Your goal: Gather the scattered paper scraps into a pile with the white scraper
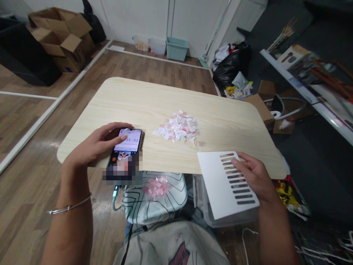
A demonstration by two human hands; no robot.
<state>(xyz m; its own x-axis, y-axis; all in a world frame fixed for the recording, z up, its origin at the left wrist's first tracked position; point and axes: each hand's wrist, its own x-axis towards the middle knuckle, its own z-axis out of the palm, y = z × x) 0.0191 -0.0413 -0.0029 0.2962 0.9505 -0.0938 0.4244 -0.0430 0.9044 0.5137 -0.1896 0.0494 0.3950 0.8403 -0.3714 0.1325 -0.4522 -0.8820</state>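
My left hand point(106, 141) grips a smartphone point(127, 145) at the table's near left edge. Its thumb lies across the lit screen, which shows timer digits, and the fingers reach around the top. A cable point(114, 195) hangs below the phone. On the right, my right hand point(253, 175) holds a flat white card point(215, 184) with a row of slots, tilted over the table's near edge, thumb on top. Between the hands, a pile of small white and pink scraps point(179, 127) lies on the pale wooden table point(132, 99).
Pink translucent scraps point(157, 187) rest on a patterned stool seat point(173, 198) below the near edge. Beside it stands a clear plastic bin point(228, 222). Cardboard boxes point(68, 48), a teal basket point(177, 49) and a black bag point(234, 66) surround the table; a shelf point(300, 86) stands right.
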